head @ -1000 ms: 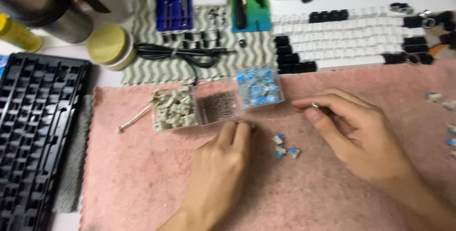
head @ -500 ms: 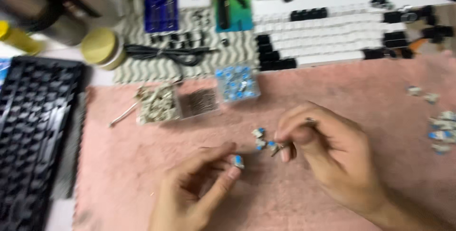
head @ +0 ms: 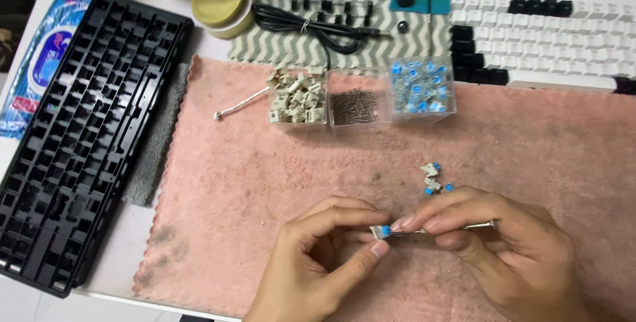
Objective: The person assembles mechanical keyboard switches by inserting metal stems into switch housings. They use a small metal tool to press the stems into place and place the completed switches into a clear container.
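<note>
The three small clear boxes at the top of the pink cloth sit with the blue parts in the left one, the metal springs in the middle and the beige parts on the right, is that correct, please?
Not quite: the head view shows the blue parts in the right box and the beige parts in the left one. The metal springs are in the middle, on the pink cloth, as you said.

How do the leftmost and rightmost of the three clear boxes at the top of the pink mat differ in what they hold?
The leftmost clear box holds beige-white parts; the rightmost clear box holds parts with bright blue on them. The beige parts pile up above the leftmost box's rim, while the blue ones stay within the rightmost box's walls. The leftmost box touches the middle box; the rightmost stands slightly higher on the pink mat. Both are small, clear and without lids.
</note>
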